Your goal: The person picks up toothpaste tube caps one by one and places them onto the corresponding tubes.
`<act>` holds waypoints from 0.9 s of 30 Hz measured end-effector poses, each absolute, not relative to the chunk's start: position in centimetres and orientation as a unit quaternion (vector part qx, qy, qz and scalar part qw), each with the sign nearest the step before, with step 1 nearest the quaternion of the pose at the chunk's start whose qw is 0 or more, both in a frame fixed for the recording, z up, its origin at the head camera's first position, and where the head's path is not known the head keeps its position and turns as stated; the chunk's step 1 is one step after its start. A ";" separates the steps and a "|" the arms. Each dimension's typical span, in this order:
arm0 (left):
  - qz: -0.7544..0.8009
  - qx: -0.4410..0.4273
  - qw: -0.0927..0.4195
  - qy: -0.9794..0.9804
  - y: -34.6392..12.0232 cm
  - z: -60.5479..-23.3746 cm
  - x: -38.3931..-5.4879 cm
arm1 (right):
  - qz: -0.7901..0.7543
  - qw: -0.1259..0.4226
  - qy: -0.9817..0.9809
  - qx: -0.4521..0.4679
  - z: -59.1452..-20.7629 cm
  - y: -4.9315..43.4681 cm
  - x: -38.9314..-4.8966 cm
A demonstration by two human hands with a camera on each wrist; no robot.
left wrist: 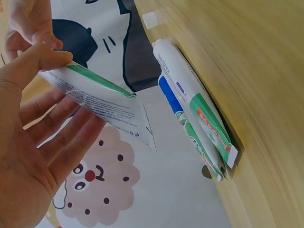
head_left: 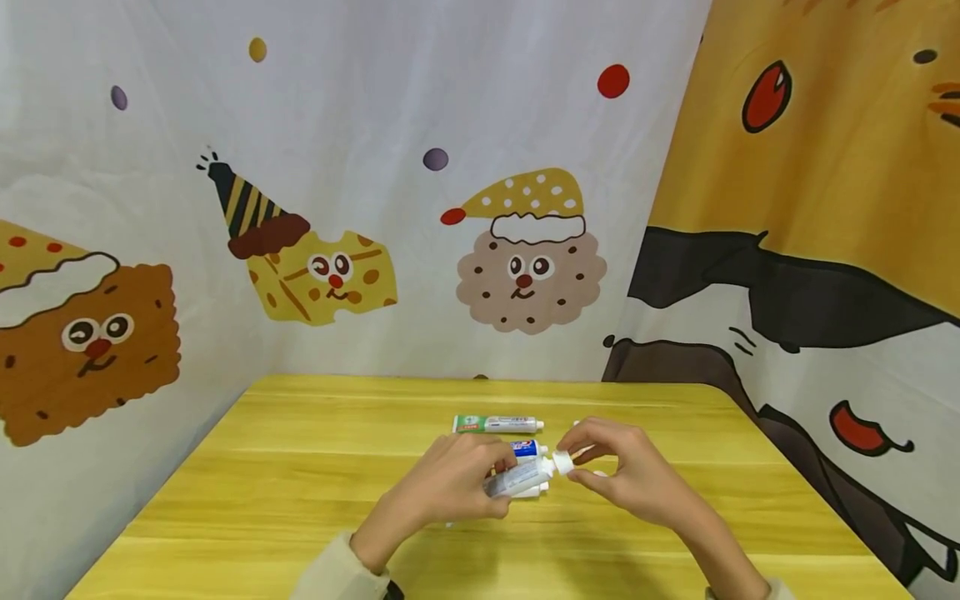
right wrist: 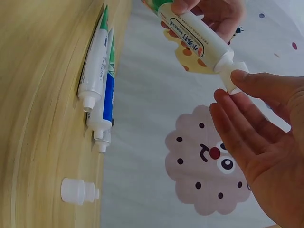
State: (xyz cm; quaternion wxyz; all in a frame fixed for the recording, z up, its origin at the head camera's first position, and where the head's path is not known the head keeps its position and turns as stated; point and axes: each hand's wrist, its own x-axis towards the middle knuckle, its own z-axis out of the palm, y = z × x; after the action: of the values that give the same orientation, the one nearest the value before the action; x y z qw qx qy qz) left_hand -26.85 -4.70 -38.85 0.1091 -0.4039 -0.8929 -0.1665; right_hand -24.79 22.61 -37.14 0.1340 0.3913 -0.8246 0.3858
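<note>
My left hand (head_left: 459, 477) grips a white and green toothpaste tube (right wrist: 197, 40) between thumb and fingers, its neck pointing right. Thumb and fingertips of my right hand (head_left: 633, 479) pinch a white cap (right wrist: 232, 78) at the neck end of that tube. In the left wrist view the flat crimped end of the tube (left wrist: 109, 97) hangs free beyond the fingers. Close by on the table lie a green and white toothpaste tube (head_left: 498, 424), a blue and white one (head_left: 527, 450) and a white one (head_left: 531, 492), their bare necks facing right.
White caps (right wrist: 72, 191) stand on the wooden table (head_left: 300, 467) near the tube necks, partly behind my right hand in the head view. A cloth printed with cartoon faces (head_left: 360, 100) hangs behind the table and along its sides.
</note>
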 end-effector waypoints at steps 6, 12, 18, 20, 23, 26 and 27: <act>-0.160 -0.406 0.117 -0.892 -4.6 -38.7 -26.7 | 0.374 0.139 -0.826 0.399 -37.0 22.4 -24.8; -0.150 -0.407 0.119 -0.893 -4.5 -38.6 -26.6 | 0.366 0.127 -0.835 0.390 -36.9 22.4 -24.5; -0.136 -0.404 0.124 -0.896 -4.5 -38.6 -26.4 | 0.356 0.118 -0.849 0.373 -36.8 22.4 -24.4; -0.133 -0.403 0.129 -0.896 -4.4 -38.6 -26.4 | 0.350 0.117 -0.854 0.367 -36.7 22.4 -24.4; -0.130 -0.404 0.136 -0.895 -4.4 -38.6 -26.5 | 0.343 0.113 -0.860 0.361 -36.7 22.4 -24.4; -0.131 -0.405 0.138 -0.894 -4.4 -38.7 -26.5 | 0.334 0.105 -0.869 0.349 -36.7 22.4 -24.5; -0.131 -0.405 0.137 -0.894 -4.4 -38.7 -26.5 | 0.331 0.103 -0.873 0.344 -36.7 22.4 -24.4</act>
State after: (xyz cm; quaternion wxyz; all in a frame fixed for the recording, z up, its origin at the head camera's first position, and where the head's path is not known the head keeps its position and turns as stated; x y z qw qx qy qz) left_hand -26.51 -4.37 -38.73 0.1369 -0.4051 -0.8944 -0.1314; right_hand -24.45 22.43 -36.71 0.1028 0.3435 -0.8729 0.3309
